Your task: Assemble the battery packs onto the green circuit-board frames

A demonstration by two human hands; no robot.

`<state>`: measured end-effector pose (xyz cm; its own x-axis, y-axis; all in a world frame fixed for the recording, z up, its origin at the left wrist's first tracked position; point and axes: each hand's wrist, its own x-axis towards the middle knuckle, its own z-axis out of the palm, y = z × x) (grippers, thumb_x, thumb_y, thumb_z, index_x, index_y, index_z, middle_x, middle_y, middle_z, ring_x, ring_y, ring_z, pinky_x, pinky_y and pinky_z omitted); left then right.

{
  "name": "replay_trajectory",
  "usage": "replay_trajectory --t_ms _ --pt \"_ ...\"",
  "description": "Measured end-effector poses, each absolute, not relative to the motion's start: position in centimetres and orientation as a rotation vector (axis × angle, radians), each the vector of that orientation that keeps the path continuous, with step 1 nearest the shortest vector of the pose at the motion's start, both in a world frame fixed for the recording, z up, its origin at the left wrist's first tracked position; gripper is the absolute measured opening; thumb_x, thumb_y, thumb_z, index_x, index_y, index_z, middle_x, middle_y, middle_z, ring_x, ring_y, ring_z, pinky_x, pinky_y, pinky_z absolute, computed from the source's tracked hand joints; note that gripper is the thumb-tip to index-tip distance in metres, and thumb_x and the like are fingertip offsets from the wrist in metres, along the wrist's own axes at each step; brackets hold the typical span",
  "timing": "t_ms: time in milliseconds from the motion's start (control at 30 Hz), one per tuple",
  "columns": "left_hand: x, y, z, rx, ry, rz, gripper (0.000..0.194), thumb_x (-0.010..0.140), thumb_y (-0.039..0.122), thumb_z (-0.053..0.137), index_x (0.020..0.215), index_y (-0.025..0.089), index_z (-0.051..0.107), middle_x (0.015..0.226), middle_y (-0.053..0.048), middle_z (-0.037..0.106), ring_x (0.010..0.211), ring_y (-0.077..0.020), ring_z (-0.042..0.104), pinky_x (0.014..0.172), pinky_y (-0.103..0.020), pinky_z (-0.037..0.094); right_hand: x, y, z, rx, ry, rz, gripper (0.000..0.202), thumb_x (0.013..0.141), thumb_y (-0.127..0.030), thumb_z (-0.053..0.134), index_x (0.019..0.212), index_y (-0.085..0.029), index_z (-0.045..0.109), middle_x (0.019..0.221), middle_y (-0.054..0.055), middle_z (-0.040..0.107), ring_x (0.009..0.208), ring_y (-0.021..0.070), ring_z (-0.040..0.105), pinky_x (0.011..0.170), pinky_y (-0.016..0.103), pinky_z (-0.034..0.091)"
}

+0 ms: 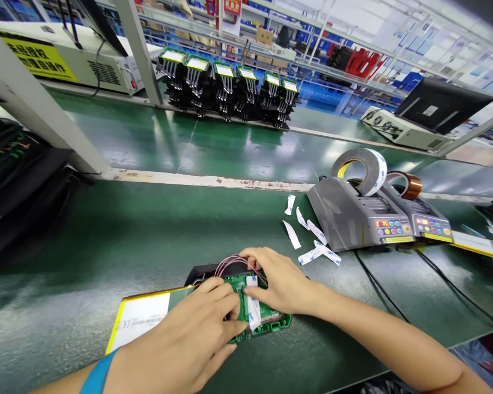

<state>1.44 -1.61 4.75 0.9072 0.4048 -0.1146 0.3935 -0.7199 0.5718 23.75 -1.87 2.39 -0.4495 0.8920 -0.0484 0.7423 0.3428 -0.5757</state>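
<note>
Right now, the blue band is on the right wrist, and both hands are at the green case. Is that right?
Not quite. The head view shows the blue band around the wrist of the left hand, not the right hand. Both hands are at the green case, just as you said.

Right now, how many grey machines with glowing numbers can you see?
2: the first machine is just right of the scattered white strips; the second machine is to its right, partly hidden behind it.
</note>
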Motion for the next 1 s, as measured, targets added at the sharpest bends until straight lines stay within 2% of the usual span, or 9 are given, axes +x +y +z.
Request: replay_trajectory --t_ms 100,200,300,367,433,533,833,1000 --pt "1.4 -1.6 4.8 2.451 0.569 0.037 0.017 0.089 0.026 0.052 0.1 0.027 0.064 0.094 -0.001 0.055 0.095 -0.0205 0.049 0.087 -0.037 0.042 23.3 -1.6 1.8 -1.509 -2.277 0.792 0.047 0.083 -0.02 0.058 0.126 -0.024 0.039 0.095 0.002 0.059 0.088 0.0177 0.055 0.08 0.036 0.048" --pt "1.4 -1.7 4.7 2.459 0.567 0.074 0.016 0.088 0.026 0.054 0.099 0.028 0.064 0.093 -0.001 0.055 0.093 -0.0203 0.05 0.086 -0.037 0.042 23.3 -1.4 1.9 -1.463 -2.356 0.733 0.044 0.087 -0.021 0.054 0.128 -0.023 0.039 0.106 0.005 0.059 0.097 0.02 0.055 0.084 0.039 0.047" --pt "1.4 -1.8 4.6 2.478 0.582 0.13 0.016 0.086 0.025 0.056 0.099 0.028 0.064 0.092 -0.001 0.055 0.091 -0.0197 0.051 0.084 -0.036 0.043 24.1 -1.3 2.8 -1.329 -2.396 0.617 0.049 0.088 -0.031 0.056 0.132 -0.02 0.037 0.12 0.01 0.054 0.108 0.0213 0.05 0.089 0.038 0.046" --pt "1.4 -1.9 4.6 2.492 0.577 0.195 0.014 0.085 0.023 0.058 0.097 0.027 0.065 0.09 0.0 0.056 0.09 -0.019 0.051 0.084 -0.035 0.042 24.7 -1.2 3.5 -1.16 -2.462 0.473 0.035 0.09 -0.032 0.055 0.122 -0.021 0.049 0.116 0.008 0.054 0.104 0.0192 0.049 0.088 0.035 0.044" --pt "1.4 -1.9 4.6 2.501 0.556 0.256 0.013 0.083 0.022 0.06 0.093 0.026 0.066 0.086 0.0 0.056 0.087 -0.0181 0.052 0.083 -0.033 0.042 25.1 -1.0 3.9 -0.989 -2.595 0.322 0.015 0.093 -0.027 0.05 0.101 -0.023 0.061 0.105 0.005 0.056 0.096 0.017 0.047 0.084 0.032 0.04" --pt "1.3 -1.8 4.5 2.508 0.538 0.313 0.013 0.083 0.021 0.06 0.094 0.026 0.066 0.084 0.0 0.056 0.085 -0.0179 0.052 0.081 -0.033 0.042 25.2 -0.1 4.0 -0.809 -2.83 0.25 0.021 0.094 -0.022 0.048 0.082 -0.023 0.065 0.1 0.002 0.057 0.089 0.0161 0.043 0.079 0.032 0.036" --pt "1.2 -1.8 4.3 2.502 0.567 0.215 0.014 0.085 0.025 0.058 0.097 0.028 0.065 0.088 0.0 0.055 0.089 -0.0192 0.05 0.082 -0.034 0.041 25.1 2.9 4.4 -0.392 -3.087 0.278 0.031 0.099 -0.025 0.036 0.091 -0.023 0.066 0.106 0.001 0.058 0.088 0.0171 0.041 0.078 0.033 0.032" --pt "1.1 -1.9 4.2 2.482 0.575 0.189 0.01 0.085 0.026 0.057 0.092 0.026 0.064 0.088 0.0 0.054 0.089 -0.0193 0.049 0.08 -0.033 0.04 24.0 4.1 5.1 -0.246 -3.168 0.304 0.029 0.098 -0.026 0.041 0.086 -0.024 0.067 0.106 -0.001 0.059 0.087 0.0174 0.04 0.074 0.033 0.031"
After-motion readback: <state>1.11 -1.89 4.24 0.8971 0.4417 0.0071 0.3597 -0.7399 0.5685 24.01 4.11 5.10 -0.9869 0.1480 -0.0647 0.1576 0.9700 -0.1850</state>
